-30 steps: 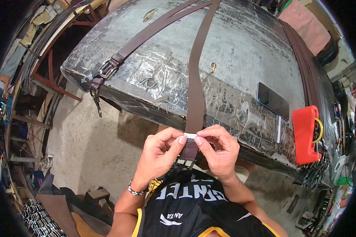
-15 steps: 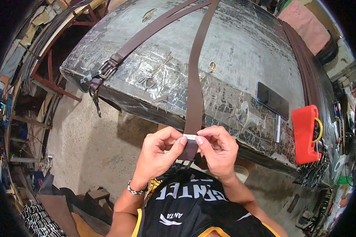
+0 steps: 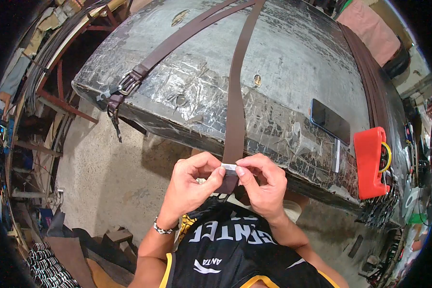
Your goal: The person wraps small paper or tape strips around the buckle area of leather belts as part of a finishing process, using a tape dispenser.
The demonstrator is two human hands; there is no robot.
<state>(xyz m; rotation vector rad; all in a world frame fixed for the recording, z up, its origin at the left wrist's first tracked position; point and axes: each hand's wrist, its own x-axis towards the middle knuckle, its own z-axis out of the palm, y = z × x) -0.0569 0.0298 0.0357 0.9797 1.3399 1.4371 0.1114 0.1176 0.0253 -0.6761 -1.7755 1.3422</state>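
Observation:
A long brown leather strap [image 3: 235, 105] runs down over the worn tabletop [image 3: 293, 62] and past its near edge. Around the strap near its lower end lies a small white band [image 3: 229, 167]. My left hand [image 3: 193, 185] pinches the band's left end between thumb and forefinger. On the other side, my right hand [image 3: 264, 185] pinches the right end the same way. Below the band, the darker end of the strap [image 3: 227, 183] hangs between my hands.
A buckled brown belt [image 3: 129, 82] lies at the table's left corner. At the right are a phone [image 3: 330, 122], a white strip [image 3: 337, 156], a red tool [image 3: 368, 163] and more brown straps [image 3: 369, 81]. Buckles [image 3: 53, 266] are stacked at the lower left.
Both hands have shifted very slightly to the left with the band and the strap end. Both pinches remain closed.

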